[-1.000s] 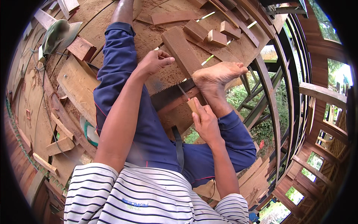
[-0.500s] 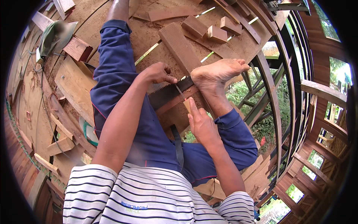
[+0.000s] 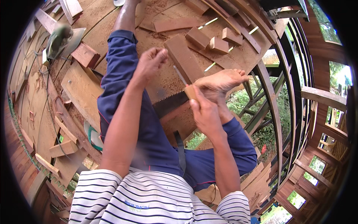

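Note:
My right hand (image 3: 207, 114) grips the wooden handle of a slim metal file (image 3: 180, 75), whose tip points up and left. The file is raised above a dark saw blade (image 3: 169, 105), which lies with its teeth facing away from me between my legs. A reddish strip of wood (image 3: 183, 114) runs along the blade's near side. My bare right foot (image 3: 220, 80) rests at the blade's right end. Clear of the file tip, my left hand (image 3: 151, 63) hovers with its fingers curled in, and nothing shows in it.
A thick wooden beam (image 3: 182, 58) lies just beyond the saw. Several cut blocks (image 3: 219, 45) sit farther right on the sawdust-covered boards. At the far left are a cap (image 3: 61, 41) and a cord (image 3: 47, 89). Gaps between boards and an open drop with greenery (image 3: 261, 100) lie to the right.
My left hand has let go of the file's tip and moved up and away from the saw. The file has lifted off the teeth in my right hand, its tip now pointing farther up.

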`<state>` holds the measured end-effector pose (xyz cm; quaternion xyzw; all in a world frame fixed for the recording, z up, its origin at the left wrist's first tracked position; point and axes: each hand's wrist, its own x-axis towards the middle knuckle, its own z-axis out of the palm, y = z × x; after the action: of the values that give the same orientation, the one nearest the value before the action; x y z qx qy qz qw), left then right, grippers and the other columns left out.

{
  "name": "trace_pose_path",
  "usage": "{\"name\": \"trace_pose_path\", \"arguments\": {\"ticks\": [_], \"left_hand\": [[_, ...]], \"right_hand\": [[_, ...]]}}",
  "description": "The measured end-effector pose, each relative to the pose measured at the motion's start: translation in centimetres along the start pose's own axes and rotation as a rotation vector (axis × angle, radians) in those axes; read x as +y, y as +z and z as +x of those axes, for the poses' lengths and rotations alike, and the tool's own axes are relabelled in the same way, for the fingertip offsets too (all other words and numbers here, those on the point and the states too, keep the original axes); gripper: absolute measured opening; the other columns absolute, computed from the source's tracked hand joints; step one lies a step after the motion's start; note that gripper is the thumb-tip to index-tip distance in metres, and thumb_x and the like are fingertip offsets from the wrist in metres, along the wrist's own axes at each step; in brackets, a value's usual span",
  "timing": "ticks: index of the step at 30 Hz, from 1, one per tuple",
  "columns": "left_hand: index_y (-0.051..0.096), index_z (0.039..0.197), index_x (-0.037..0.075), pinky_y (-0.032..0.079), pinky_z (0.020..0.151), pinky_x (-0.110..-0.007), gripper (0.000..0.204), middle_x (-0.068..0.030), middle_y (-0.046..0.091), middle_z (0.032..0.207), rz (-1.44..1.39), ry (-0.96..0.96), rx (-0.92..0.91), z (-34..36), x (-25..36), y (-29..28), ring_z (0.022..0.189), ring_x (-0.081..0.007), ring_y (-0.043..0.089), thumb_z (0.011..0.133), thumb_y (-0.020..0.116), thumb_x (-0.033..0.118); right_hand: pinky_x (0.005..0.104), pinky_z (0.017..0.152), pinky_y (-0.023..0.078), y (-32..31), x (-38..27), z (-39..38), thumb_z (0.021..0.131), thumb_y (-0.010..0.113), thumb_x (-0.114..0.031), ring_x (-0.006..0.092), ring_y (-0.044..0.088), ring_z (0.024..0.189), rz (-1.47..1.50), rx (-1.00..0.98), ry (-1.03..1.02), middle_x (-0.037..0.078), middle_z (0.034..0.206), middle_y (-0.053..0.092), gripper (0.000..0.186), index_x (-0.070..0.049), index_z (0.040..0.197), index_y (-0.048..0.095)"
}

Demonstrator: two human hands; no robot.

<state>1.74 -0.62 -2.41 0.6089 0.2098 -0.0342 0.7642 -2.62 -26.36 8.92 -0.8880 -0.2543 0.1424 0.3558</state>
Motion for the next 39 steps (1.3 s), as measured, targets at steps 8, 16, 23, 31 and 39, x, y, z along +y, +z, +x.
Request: {"name": "trace_pose_path", "arguments": {"ticks": [8, 16, 23, 31, 39], "left_hand": [[0.069, 0.116, 0.003, 0.051, 0.072, -0.025, 0.041, -0.0008, 0.07, 0.095, 0.178, -0.141, -0.041, -0.7, 0.0, 0.0, 0.084, -0.009, 0.063, 0.099, 0.073, 0.04], [0.07, 0.115, -0.001, 0.05, 0.071, -0.026, 0.046, -0.0032, 0.07, 0.094, 0.381, -0.191, -0.174, -1.4, -1.3, 1.9, 0.083, -0.0102, 0.064, 0.096, 0.077, 0.04], [0.069, 0.118, -0.004, 0.054, 0.078, -0.032, 0.056, -0.0088, 0.073, 0.098, 0.396, -0.163, -0.225, -0.4, -3.0, 1.8, 0.089, -0.0163, 0.067, 0.091, 0.082, 0.043], [0.074, 0.119, -0.004, 0.057, 0.088, -0.044, 0.079, -0.0237, 0.075, 0.109, 0.802, -0.308, -0.513, -0.6, -4.5, 1.7, 0.103, -0.0354, 0.072, 0.075, 0.087, 0.061], [0.073, 0.114, 0.0, 0.055, 0.072, -0.039, 0.053, -0.0121, 0.075, 0.098, 0.801, -0.267, -0.15, 1.4, -6.0, 0.2, 0.088, -0.0248, 0.071, 0.091, 0.08, 0.047]], "right_hand": [[0.0508, 0.084, 0.053, 0.1, 1.9, -5.8, 0.103, 0.057, -0.014, 0.0504, 0.068, 0.098, 0.064, -0.191, 0.297, 0.036, 0.101, 0.068, 0.05, 0.0, 0.15, 0.05], [0.0435, 0.105, 0.049, 0.1, 2.0, -5.8, 0.105, 0.055, -0.014, 0.0448, 0.061, 0.127, 0.051, -0.26, 0.351, 0.033, 0.135, 0.062, 0.05, 0.003, 0.152, 0.046], [0.058, 0.08, 0.051, 0.9, 2.6, -6.3, 0.103, 0.057, -0.017, 0.0535, 0.066, 0.088, -0.038, -0.187, 0.223, 0.035, 0.096, 0.067, 0.053, -0.005, 0.154, 0.046], [0.0614, 0.073, 0.053, 0.2, 0.0, -5.2, 0.104, 0.055, -0.021, 0.0534, 0.067, 0.081, -0.276, -0.348, 0.321, 0.034, 0.087, 0.067, 0.055, -0.011, 0.156, 0.041], [0.0612, 0.071, 0.054, 2.7, -0.8, 3.1, 0.104, 0.053, -0.024, 0.0499, 0.069, 0.078, -0.276, -0.405, 0.228, 0.03, 0.086, 0.07, 0.046, -0.005, 0.145, 0.052]]}}
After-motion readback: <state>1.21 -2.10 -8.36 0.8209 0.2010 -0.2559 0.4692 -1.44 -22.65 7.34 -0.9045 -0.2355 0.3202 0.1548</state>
